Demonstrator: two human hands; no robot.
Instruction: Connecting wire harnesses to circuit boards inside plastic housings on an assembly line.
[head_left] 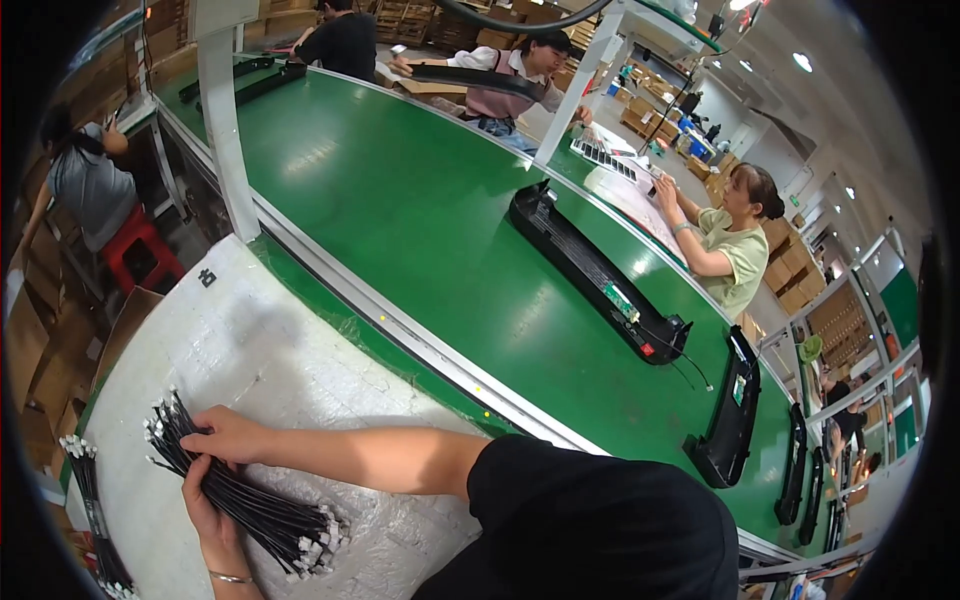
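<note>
A thick bundle of black cables (262, 515) with white plug ends lies slantwise over the white foam-topped bench (310, 395). My left hand (205, 505), a bracelet at its wrist, comes up from the lower edge and is closed around the bundle's side. From the right, my right hand (228, 436) reaches across, its fingers closed on the cables near their upper end; the fingertips are partly hidden among them. A second bundle of black cables (92, 510) with white plugs lies apart at the bench's left edge.
Beyond the bench runs a green conveyor belt (400, 230) with a metal rail (400, 335). Long black housings (590, 275) lie on it, one with a small green circuit board. A white post (222, 130) rises at the near rail. Co-workers (735, 240) sit along the far side.
</note>
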